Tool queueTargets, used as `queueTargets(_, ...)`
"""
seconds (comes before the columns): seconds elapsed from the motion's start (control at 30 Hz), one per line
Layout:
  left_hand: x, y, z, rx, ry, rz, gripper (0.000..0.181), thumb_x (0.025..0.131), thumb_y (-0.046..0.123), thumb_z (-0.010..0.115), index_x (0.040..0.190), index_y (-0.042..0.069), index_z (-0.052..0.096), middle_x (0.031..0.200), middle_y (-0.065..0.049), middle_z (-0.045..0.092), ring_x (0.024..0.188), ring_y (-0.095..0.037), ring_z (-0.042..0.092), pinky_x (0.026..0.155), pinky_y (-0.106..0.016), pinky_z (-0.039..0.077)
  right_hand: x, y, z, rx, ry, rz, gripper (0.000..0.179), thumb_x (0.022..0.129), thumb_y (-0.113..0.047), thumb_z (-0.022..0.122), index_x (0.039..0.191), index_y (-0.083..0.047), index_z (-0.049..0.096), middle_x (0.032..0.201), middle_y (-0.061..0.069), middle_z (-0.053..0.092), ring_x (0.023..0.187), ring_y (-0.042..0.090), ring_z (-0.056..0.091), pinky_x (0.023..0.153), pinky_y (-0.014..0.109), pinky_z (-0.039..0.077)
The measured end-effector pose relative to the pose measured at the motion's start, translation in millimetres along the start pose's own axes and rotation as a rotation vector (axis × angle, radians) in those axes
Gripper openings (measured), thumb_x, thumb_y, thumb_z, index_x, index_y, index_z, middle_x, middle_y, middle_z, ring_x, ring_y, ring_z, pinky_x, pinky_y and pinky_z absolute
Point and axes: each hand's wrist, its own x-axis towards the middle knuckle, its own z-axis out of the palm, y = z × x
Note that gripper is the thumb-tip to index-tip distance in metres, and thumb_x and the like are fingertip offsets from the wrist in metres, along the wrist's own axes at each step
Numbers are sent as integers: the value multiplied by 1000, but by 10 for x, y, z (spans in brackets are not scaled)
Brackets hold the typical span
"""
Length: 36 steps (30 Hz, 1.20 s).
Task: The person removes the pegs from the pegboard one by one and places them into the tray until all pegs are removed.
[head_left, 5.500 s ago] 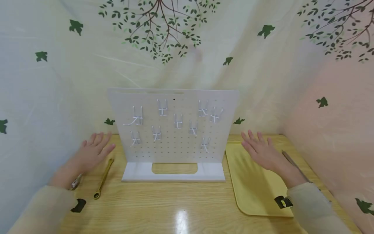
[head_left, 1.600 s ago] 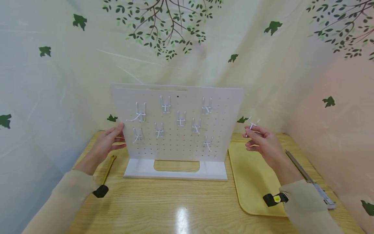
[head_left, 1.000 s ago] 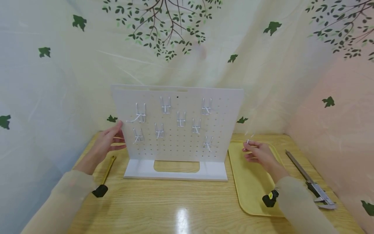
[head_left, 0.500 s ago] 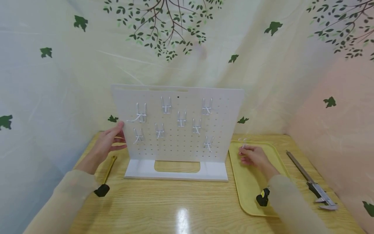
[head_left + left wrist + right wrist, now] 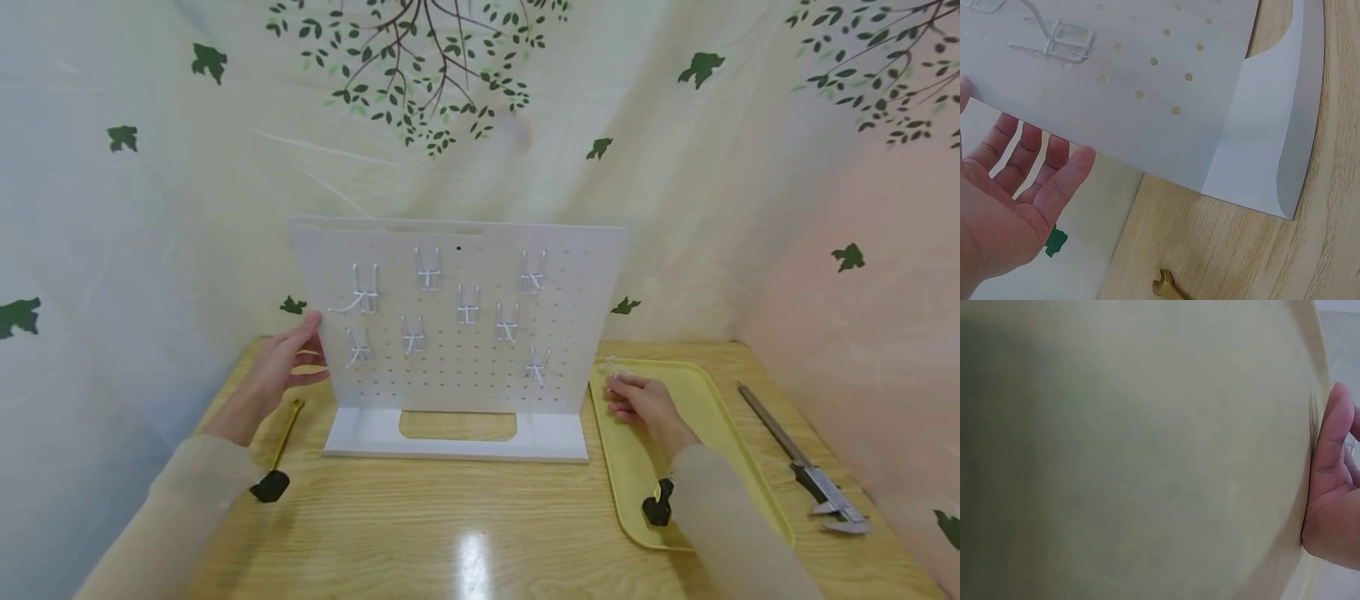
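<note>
A white pegboard stands upright on its base in the head view, with several white wire hooks on its face. My left hand grips its left edge. In the left wrist view the thumb of that hand is in front of the board and the other fingers reach behind the edge. Low over the far left corner of the yellow tray, my right hand pinches one loose white wire hook, mostly hidden by the fingers. In the right wrist view, fingers show close to the tray surface.
A caliper lies on the wooden table to the right of the tray. A gold wrench lies left of the board, partly behind my left sleeve. A printed curtain stands behind and on both sides.
Both hands were spread and holding nothing at first. My left hand has taken the board's edge; a hook has left the board's upper right, and my right hand has lowered it leftward over the tray.
</note>
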Motion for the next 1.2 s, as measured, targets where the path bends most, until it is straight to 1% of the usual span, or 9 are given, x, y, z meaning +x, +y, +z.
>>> queueTargets(0.17, 2, -15, 11, 11, -8, 9, 82, 97, 72, 40, 130, -1, 53, 125, -20, 53, 112, -33, 58, 89, -39, 58, -18, -4, -7, -12, -20, 5, 53, 101, -23, 66, 139, 9, 47, 82, -4, 72, 65, 5, 68, 58, 19, 57)
queueTargets(0.3, 5, -7, 20, -8, -18, 5, 81, 96, 73, 42, 128, -1, 53, 122, -18, 54, 111, -33, 58, 90, -41, 58, -17, -7, -38, 18, -43, 26, 51, 102, -20, 64, 140, 10, 46, 84, -3, 73, 70, 7, 71, 60, 19, 57)
queueTargets(0.5, -2, 0, 26, -8, -22, 3, 82, 95, 74, 41, 125, -2, 53, 120, -17, 54, 107, -30, 59, 87, -38, 58, -10, -17, -79, 51, -105, 37, 60, 103, -18, 63, 148, 11, 36, 90, 0, 74, 78, 11, 73, 69, 23, 60)
queueTargets(0.67, -7, 4, 18, -10, -15, 5, 83, 95, 74, 41, 126, -3, 53, 122, -20, 53, 106, -30, 59, 87, -37, 58, 17, -3, -100, 58, -147, 26, 62, 104, -15, 61, 151, 12, 30, 91, 1, 74, 79, 13, 74, 74, 27, 61)
queueTargets(0.8, 2, -4, 14, 9, -11, 10, 84, 95, 75, 40, 128, -2, 52, 122, -19, 53, 107, -30, 58, 88, -37, 58, 27, 3, -105, 73, -146, 28, 59, 103, -13, 62, 149, 11, 34, 90, 1, 74, 79, 13, 74, 74, 28, 61)
queueTargets(0.93, 12, -13, 11, 21, -15, 20, 84, 96, 75, 38, 129, -1, 52, 122, -18, 53, 108, -30, 57, 89, -36, 57, 27, 1, -116, 88, -142, 26, 52, 101, -12, 65, 143, 10, 42, 91, 2, 75, 79, 14, 74, 73, 28, 61)
queueTargets(1.1, 11, -22, 9, 32, -29, 19, 83, 97, 73, 37, 131, -1, 52, 123, -19, 53, 109, -31, 57, 89, -38, 57, 10, -13, -141, 91, -179, 34, 42, 102, -11, 62, 137, 9, 49, 93, 3, 75, 82, 14, 75, 75, 28, 61)
queueTargets(1.2, 6, -18, 4, 39, -37, 16, 83, 98, 73, 36, 131, -1, 52, 124, -19, 54, 109, -31, 57, 89, -38, 57, 1, -29, -166, 81, -212, 45, 41, 104, -12, 59, 138, 10, 49, 95, 3, 76, 85, 14, 74, 78, 28, 60)
